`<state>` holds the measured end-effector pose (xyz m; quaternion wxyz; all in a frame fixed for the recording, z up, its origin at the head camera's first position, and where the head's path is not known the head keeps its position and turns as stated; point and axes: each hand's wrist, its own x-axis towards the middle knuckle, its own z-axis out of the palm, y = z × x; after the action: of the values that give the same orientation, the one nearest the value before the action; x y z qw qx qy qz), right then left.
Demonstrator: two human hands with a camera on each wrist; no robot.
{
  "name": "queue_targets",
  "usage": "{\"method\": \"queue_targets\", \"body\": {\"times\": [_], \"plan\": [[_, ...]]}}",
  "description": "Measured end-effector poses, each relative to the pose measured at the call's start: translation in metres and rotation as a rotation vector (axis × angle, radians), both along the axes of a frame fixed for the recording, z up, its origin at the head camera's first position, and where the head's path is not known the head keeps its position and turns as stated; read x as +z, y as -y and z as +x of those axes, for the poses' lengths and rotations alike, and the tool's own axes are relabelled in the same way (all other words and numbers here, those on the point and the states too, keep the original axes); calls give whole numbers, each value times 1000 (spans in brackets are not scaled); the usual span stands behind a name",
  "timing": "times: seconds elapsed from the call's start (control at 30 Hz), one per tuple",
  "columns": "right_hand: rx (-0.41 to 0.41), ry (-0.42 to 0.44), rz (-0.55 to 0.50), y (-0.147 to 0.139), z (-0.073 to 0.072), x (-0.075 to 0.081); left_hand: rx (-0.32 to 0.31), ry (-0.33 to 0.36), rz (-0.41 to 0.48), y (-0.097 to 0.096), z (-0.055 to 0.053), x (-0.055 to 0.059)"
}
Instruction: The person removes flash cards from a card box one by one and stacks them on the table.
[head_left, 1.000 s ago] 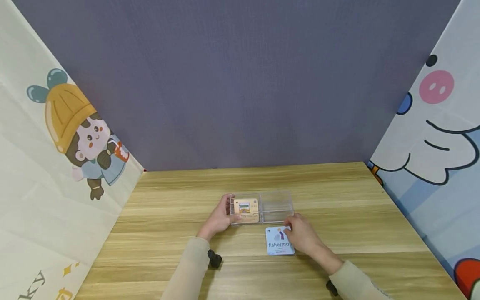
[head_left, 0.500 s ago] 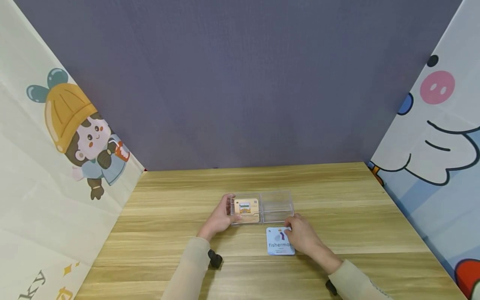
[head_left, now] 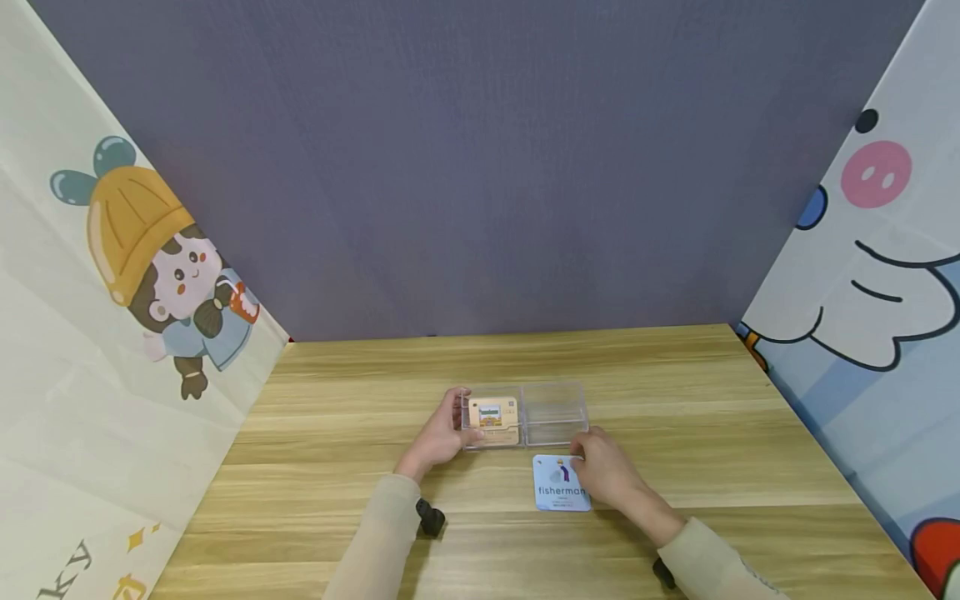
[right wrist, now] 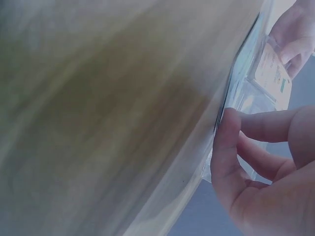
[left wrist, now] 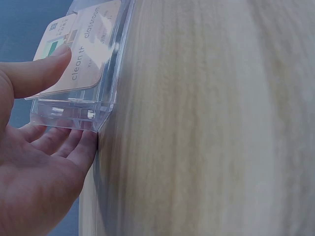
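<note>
A clear plastic box [head_left: 555,414] with two compartments lies on the table. In its left compartment is an orange-bordered card [head_left: 499,417]; the left wrist view shows "clean" and "classroom" printed on this card [left wrist: 93,49]. My left hand [head_left: 437,435] holds the box's left end, thumb over the card and fingers against the end wall. Just in front of the right compartment, a pale blue card marked "fisherman" [head_left: 555,497] lies face up. My right hand [head_left: 609,473] pinches its right edge between thumb and index finger. The right compartment shows no card.
The wooden table [head_left: 375,367] ends at a grey-purple panel [head_left: 487,183] behind. Printed cartoon sheets stand along the left [head_left: 90,350] and right [head_left: 885,317] sides. Small black devices are on both wrists, the left one [head_left: 430,518] nearer the middle.
Hardly anything differs. The fisherman card and right hand have shifted by a tiny amount in the head view; both hands keep the same hold.
</note>
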<state>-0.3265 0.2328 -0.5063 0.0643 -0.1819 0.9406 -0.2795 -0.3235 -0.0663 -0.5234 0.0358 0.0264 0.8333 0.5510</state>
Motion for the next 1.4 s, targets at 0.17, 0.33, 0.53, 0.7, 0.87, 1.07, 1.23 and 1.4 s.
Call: {"method": "queue_targets", "body": {"times": [0.17,0.33,0.53,0.7,0.87,1.07,1.23,1.4], "plan": [[5,-35,-12,-2,-2,2,-4,-1,9,0,0,1],[12,-74,-20,-2,-4,7,-3,3,5,-1,1,1],[16,-100,-36,-2,-6,14,-5,-4,-1,-1,1,2],[31,-133,-53,-1,-7,18,0,2,0,-1,1,2],[46,-169,-72,1,-8,21,-3,4,4,0,1,2],[63,-192,-89,4,-9,26,-5,-3,1,0,2,2],[89,-226,-102,5,-10,29,-2,-3,1,-1,2,2],[102,-245,-135,8,-11,31,-3,-5,2,-1,1,2]]}}
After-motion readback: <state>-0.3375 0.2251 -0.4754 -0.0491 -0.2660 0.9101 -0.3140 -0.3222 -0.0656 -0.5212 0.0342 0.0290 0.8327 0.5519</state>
